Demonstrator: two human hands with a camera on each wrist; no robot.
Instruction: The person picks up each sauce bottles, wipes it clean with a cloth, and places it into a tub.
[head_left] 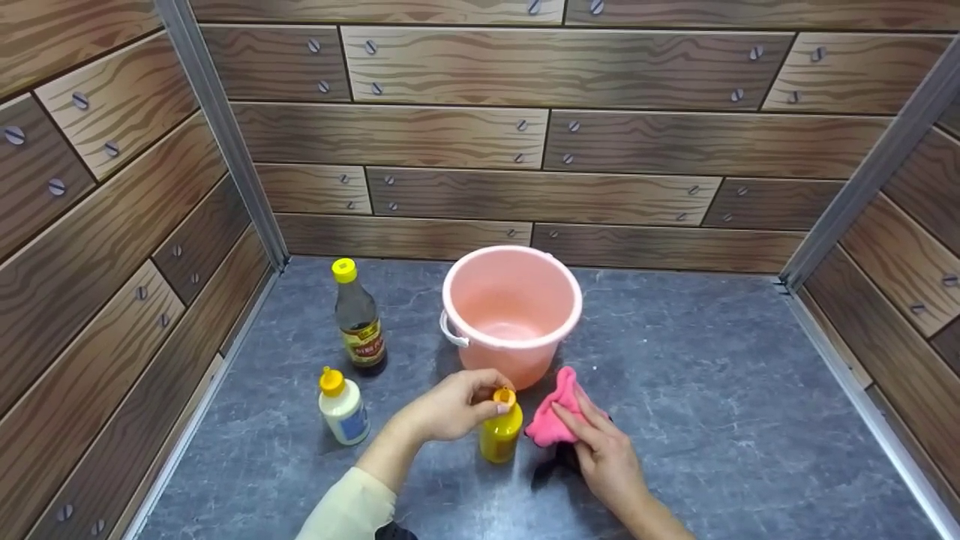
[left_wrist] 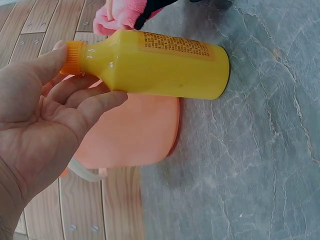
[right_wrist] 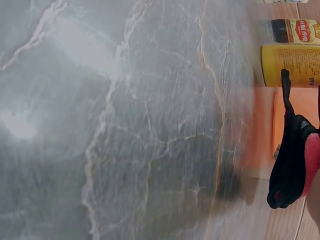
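In front of the bucket, my left hand [head_left: 457, 405] pinches the orange cap [left_wrist: 74, 58] of a yellow bottle [head_left: 501, 435] by thumb and fingers. The bottle appears upright, and its printed label faces the left wrist camera. To its right, my right hand [head_left: 604, 450] grips a soft pink cloth [head_left: 553, 412], bunched up. Black fabric [right_wrist: 290, 165] with a loop is joined to the cloth; its full shape is hidden. Only a sliver of the right hand shows in the right wrist view.
Behind the hands stands a pink bucket [head_left: 512, 341] with a white handle. On the left are a dark sauce bottle [head_left: 364, 341] with a yellow cap and a white squeeze bottle [head_left: 345, 412] with an orange top. Wood-patterned walls enclose the grey marbled surface [head_left: 720, 420].
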